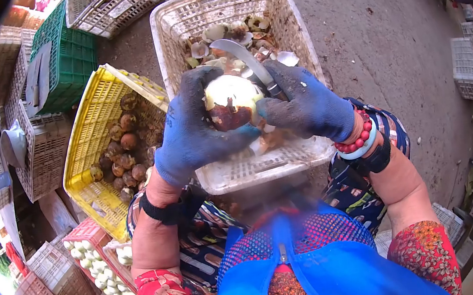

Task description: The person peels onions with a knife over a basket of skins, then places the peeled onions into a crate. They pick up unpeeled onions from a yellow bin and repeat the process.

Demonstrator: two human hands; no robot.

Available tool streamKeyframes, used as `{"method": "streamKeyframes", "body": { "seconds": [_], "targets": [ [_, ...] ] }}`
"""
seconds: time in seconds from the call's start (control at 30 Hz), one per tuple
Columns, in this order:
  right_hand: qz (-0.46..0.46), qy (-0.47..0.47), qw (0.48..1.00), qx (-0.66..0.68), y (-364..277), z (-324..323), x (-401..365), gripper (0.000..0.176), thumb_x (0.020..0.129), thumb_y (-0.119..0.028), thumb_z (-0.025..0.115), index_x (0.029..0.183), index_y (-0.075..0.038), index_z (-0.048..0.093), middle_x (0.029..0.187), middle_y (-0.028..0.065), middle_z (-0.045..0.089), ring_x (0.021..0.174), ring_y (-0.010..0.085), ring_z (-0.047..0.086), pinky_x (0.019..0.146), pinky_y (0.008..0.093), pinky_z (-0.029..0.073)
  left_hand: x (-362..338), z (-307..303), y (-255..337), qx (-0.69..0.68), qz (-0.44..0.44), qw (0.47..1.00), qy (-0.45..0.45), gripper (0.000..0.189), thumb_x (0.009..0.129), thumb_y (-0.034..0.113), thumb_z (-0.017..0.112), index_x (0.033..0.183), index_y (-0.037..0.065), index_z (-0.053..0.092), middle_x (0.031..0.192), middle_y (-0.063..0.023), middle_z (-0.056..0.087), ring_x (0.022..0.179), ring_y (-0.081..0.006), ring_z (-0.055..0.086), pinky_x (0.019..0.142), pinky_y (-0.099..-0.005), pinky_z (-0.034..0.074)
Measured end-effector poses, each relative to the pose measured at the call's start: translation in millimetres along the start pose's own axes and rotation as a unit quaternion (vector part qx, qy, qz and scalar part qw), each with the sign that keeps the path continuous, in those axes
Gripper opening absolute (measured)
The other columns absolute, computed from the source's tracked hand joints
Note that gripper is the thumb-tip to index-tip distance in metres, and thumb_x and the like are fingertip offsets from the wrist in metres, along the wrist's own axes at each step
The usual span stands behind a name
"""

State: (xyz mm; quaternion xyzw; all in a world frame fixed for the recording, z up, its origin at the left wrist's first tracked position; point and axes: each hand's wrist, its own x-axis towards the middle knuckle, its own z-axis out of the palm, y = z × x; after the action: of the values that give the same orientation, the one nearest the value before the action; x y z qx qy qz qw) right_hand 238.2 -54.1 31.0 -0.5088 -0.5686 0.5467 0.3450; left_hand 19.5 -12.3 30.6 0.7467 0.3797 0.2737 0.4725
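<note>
Blue gloves: my left hand (190,133) clamps bulb (230,101) | right hand (308,105) fists knife (245,57) | top peeled white, base brown | crate (89,116) leftward, many unpeeled

No readable text (anywhere in view)

The knife's handle is hidden inside the right hand (309,108), and the apron (319,274) top is blurred.
</note>
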Motion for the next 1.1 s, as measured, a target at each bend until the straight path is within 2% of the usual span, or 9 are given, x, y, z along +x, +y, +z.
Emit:
{"method": "streamKeyframes", "body": {
  "seconds": [0.33, 0.37, 0.5, 0.53, 0.63, 0.77, 0.83, 0.93, 1.1],
  "targets": [
    [0.03, -0.01, 0.999, 0.042, 0, 1, 0, 0.037, 0.083, -0.02, 0.065, 0.113, 0.001, 0.059, 0.085, 0.0123, 0.066, 0.075, 0.0189, 0.064, 0.067, 0.0331, 0.051, 5, -6, -1, -0.193, -0.082, 0.977, 0.033, 0.074, 0.062, 0.021, 0.087, 0.124, 0.003, 0.05, 0.11, -0.0107, 0.063, 0.097, -0.0194, 0.063, 0.085, -0.0343, 0.053],
    [0.054, -0.023, 0.996, 0.061, -4, -1, 0, 0.036, 0.084, -0.018, 0.063, 0.114, 0.001, 0.059, 0.084, 0.011, 0.065, 0.072, 0.0167, 0.063, 0.065, 0.0316, 0.051, 3, -9, 5, -0.314, -0.179, 0.932, 0.035, 0.066, 0.072, 0.022, 0.079, 0.128, 0.002, 0.049, 0.11, -0.0105, 0.063, 0.095, -0.0204, 0.064, 0.084, -0.0355, 0.054],
    [0.179, -0.091, 0.949, 0.244, -20, -15, -2, 0.046, 0.084, -0.018, 0.062, 0.126, -0.002, 0.055, 0.088, 0.0045, 0.066, 0.067, 0.0065, 0.06, 0.056, 0.0219, 0.049, -2, -30, -16, -0.515, -0.112, 0.848, -0.061, 0.08, 0.085, 0.055, 0.06, 0.138, -0.002, 0.041, 0.114, -0.019, 0.064, 0.096, -0.0316, 0.067, 0.084, -0.0441, 0.055],
    [0.173, -0.039, 0.963, 0.201, -12, -10, 1, 0.045, 0.085, -0.016, 0.061, 0.127, -0.001, 0.054, 0.086, 0.0069, 0.065, 0.064, 0.0069, 0.061, 0.052, 0.0204, 0.049, -4, -27, -17, -0.499, -0.147, 0.854, 0.007, 0.104, 0.078, 0.082, 0.045, 0.141, -0.002, 0.037, 0.116, -0.027, 0.061, 0.086, -0.0318, 0.068, 0.074, -0.0438, 0.058],
    [0.241, 0.027, 0.952, 0.187, -24, -23, 5, 0.043, 0.087, -0.013, 0.061, 0.128, -0.001, 0.053, 0.089, 0.0081, 0.065, 0.064, 0.0064, 0.06, 0.052, 0.0206, 0.048, 4, -28, -18, -0.701, -0.105, 0.705, -0.037, 0.099, 0.08, 0.08, 0.046, 0.141, 0.004, 0.037, 0.122, -0.0335, 0.055, 0.088, -0.0361, 0.067, 0.076, -0.0498, 0.057],
    [-0.116, 0.241, 0.939, -0.215, 20, -16, 13, 0.034, 0.089, -0.017, 0.067, 0.119, -0.002, 0.06, 0.089, 0.0069, 0.065, 0.07, 0.0111, 0.063, 0.061, 0.0275, 0.054, 9, -20, -12, -0.739, -0.152, 0.656, -0.038, 0.096, 0.08, 0.08, 0.045, 0.141, 0.006, 0.038, 0.123, -0.0354, 0.054, 0.09, -0.0379, 0.067, 0.077, -0.0496, 0.057],
    [0.071, 0.149, 0.981, 0.098, -21, -7, 7, 0.036, 0.091, -0.025, 0.068, 0.12, -0.004, 0.061, 0.088, 0.0035, 0.064, 0.067, 0.0085, 0.058, 0.058, 0.0239, 0.049, 9, -6, -14, -0.741, -0.192, 0.643, -0.005, 0.097, 0.079, 0.08, 0.047, 0.141, 0.007, 0.038, 0.122, -0.0344, 0.055, 0.092, -0.0396, 0.066, 0.081, -0.0485, 0.056],
    [0.145, 0.061, 0.969, 0.19, -37, 2, 7, 0.045, 0.089, -0.034, 0.071, 0.12, -0.003, 0.062, 0.08, -0.0007, 0.061, 0.058, 0.0046, 0.051, 0.052, 0.0199, 0.043, 9, 18, -11, -0.34, -0.059, 0.938, 0.034, 0.077, 0.091, 0.067, 0.047, 0.137, 0.006, 0.045, 0.12, -0.0193, 0.061, 0.101, -0.0318, 0.065, 0.09, -0.0421, 0.054],
    [0.124, 0.069, 0.98, 0.139, -21, -2, 8, 0.045, 0.086, -0.03, 0.075, 0.119, -0.004, 0.061, 0.079, -0.0021, 0.062, 0.059, 0.0038, 0.051, 0.052, 0.0197, 0.042, 9, 17, -31, -0.227, -0.089, 0.969, -0.026, 0.066, 0.097, 0.058, 0.045, 0.133, 0.003, 0.05, 0.118, -0.0122, 0.063, 0.1, -0.0232, 0.065, 0.089, -0.0376, 0.054]
  ]
}}
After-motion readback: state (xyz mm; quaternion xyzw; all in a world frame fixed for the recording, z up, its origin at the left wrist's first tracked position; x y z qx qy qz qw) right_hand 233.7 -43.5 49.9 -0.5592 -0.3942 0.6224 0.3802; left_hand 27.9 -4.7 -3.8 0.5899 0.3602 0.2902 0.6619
